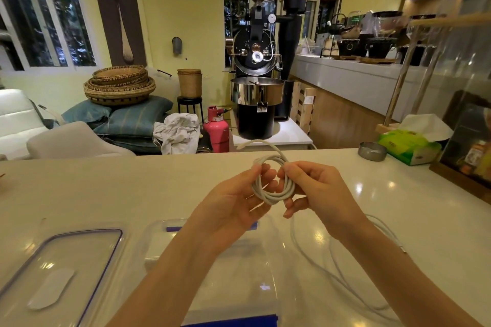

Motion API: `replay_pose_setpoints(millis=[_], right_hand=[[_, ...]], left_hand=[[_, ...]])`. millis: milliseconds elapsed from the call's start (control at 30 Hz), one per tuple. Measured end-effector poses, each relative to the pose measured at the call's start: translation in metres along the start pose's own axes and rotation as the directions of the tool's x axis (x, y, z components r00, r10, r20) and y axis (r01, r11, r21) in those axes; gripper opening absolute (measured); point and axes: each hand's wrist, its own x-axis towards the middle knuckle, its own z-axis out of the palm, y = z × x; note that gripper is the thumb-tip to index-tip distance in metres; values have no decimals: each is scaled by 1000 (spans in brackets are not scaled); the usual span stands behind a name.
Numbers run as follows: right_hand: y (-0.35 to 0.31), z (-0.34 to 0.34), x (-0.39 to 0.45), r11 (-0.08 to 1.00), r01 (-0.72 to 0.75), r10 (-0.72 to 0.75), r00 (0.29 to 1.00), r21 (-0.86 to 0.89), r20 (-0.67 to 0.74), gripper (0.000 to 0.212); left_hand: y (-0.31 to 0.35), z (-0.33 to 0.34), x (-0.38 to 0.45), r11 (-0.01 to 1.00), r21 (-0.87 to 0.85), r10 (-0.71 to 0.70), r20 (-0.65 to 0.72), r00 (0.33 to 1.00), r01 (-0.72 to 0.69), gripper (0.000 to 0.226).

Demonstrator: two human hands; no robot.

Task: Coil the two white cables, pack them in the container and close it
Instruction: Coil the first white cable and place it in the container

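The coiled white cable [273, 180] is held up over the table [106, 188], a small ring of several turns with one loose end rising from its top and bending away to the left. The left hand [239, 199] grips the ring's left side, its fingers [265, 171] curled through the loop. The right hand [316, 188] pinches the right side, thumb on top and the other fingers [291, 206] folded beneath the strands.

The cable looks light and limp yet springy, so the turns would probably fan open if let go. A pinch straight across all the strands, where the hands are now, seems the safest hold, and the free end looks like it needs tucking before the coil will stay closed.

The second white cable [345, 273] lies uncoiled on the table to the right, in loose wide loops under the right forearm, well apart from the held coil. It should be just as slack to gather.

The clear plastic container [239, 260] stands open on the table directly below the hands, partly hidden by the left forearm. Nothing can be seen inside it apart from reflections. Its lid [66, 265], clear with a purple seal, lies flat just to the left. Judging by this, the first coil is nearly finished and packing has not begun.
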Motion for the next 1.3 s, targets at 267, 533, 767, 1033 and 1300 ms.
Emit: replay_pose_setpoints(millis=[267, 533, 767, 1033, 1300], right_hand=[[0, 2, 1, 1000, 5, -5, 999, 18, 40, 22], [1, -5, 3, 993, 66, -65, 998, -101, 11, 16], [2, -20, 11, 977, -34, 65, 988, 213, -138, 14], [-9, -26, 8, 976, 101, -82, 991, 190, -105, 21], [-4, -19, 6, 940, 272, -307, 937, -206, -166, 16]], left_hand=[[-6, 2, -1, 952, 162, 284, -151, 947, -260, 18], [-9, 0, -2, 938, 279, 248, -132, 960, -204, 11], [-15, 2, 0, 922, 339, 240, -130, 962, -185, 10], [-3, -5, 0, 937, 207, 328, -236, 915, -283, 13], [0, -7, -1, 913, 212, 400, -294, 868, -349, 17]])
